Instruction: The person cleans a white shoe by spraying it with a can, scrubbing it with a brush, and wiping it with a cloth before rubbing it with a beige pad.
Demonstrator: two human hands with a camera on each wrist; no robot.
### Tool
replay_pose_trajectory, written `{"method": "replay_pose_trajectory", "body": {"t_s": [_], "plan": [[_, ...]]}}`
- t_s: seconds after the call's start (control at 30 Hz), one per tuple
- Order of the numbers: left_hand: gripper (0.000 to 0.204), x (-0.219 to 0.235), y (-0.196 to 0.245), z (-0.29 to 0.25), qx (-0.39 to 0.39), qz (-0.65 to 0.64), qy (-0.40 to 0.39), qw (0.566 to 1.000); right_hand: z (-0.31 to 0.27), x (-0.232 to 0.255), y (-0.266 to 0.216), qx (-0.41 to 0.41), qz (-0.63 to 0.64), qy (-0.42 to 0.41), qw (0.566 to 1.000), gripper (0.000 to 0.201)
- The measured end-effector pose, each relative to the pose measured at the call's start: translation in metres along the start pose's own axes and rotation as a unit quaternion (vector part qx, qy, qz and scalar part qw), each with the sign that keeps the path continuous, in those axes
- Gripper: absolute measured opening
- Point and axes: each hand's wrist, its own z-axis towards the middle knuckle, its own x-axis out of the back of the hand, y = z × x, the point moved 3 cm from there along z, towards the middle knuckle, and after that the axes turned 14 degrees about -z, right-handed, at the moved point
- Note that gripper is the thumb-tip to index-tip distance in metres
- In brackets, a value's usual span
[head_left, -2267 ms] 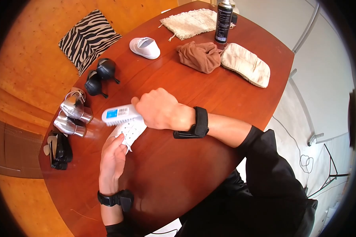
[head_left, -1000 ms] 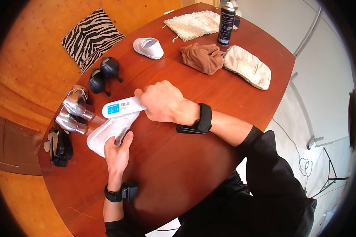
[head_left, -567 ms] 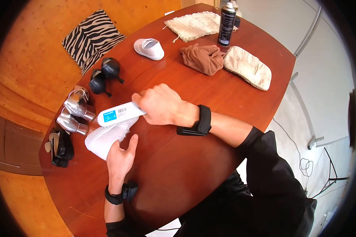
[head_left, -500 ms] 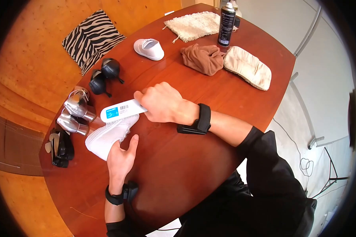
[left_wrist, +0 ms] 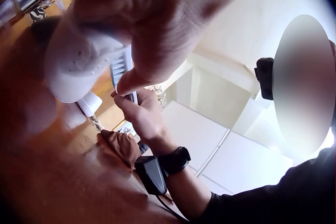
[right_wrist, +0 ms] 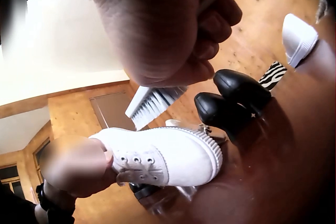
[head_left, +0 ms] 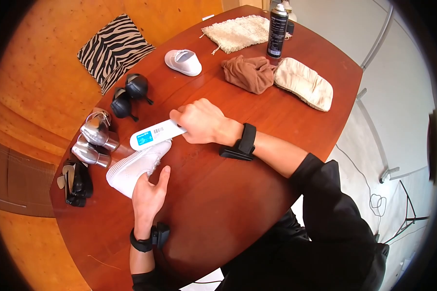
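Step, judged: brushing the white lace-up sneaker point(head_left: 132, 173), tilted over the desk point(head_left: 218, 203); right hand point(head_left: 202, 121) has fingers wrapped round the brush point(head_left: 156, 134), left hand point(head_left: 148, 196) at the shoe opening, thumb apart, other fingers hidden, grip indeterminable. Next likely calls for steady strokes along the sole edge. Smooth fabric-like upper, ribbed sidewall, flat-backed brush, dense bristles.

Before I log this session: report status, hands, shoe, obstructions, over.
Right hand grips brush. Left hand holds white shoe, tilted. Nothing seen between brush and shoe; contact unclear.

red-brown wooden table point(head_left: 218, 203) | left: knotty orange wood point(head_left: 34, 72) | right: pale floor point(head_left: 347, 179) | white panels point(left_wrist: 186, 124)
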Motion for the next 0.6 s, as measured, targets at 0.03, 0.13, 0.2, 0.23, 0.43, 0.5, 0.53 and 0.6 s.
{"method": "replay_pose_trajectory", "body": {"t_s": [0.03,0.13,0.2,0.23,0.43,0.5,0.53,0.6], "plan": [[0.057,0.0,-0.001,0.0,-0.007,0.001,0.003,1.0,0.0,0.002,-0.001,0.006,-0.01,0.011,1.0,0.012],[0.055,-0.001,0.004,-0.001,0.024,0.019,-0.006,1.0,-0.003,0.014,-0.019,0.051,0.037,0.062,0.996,0.013],[0.055,-0.005,-0.005,0.001,-0.018,0.008,-0.003,1.0,-0.004,0.02,-0.028,0.066,0.034,0.052,0.996,0.014],[0.054,-0.008,-0.009,0.002,-0.061,-0.002,-0.001,0.998,-0.005,0.021,-0.029,0.078,0.033,0.053,0.995,0.015],[0.057,-0.011,-0.002,0.006,-0.155,0.04,0.021,0.987,-0.001,0.009,-0.005,0.069,0.018,0.129,0.989,0.014],[0.057,-0.009,0.002,0.009,-0.099,0.056,0.001,0.993,0.0,0.01,0.003,0.052,0.013,0.12,0.991,0.014],[0.058,-0.008,0.005,0.011,-0.098,0.056,0.001,0.994,0.001,0.011,0.005,0.036,0.009,0.107,0.994,0.014],[0.058,-0.007,0.011,0.014,-0.098,0.06,0.003,0.993,0.001,0.018,0.0,0.044,0.02,0.131,0.99,0.015]]}}
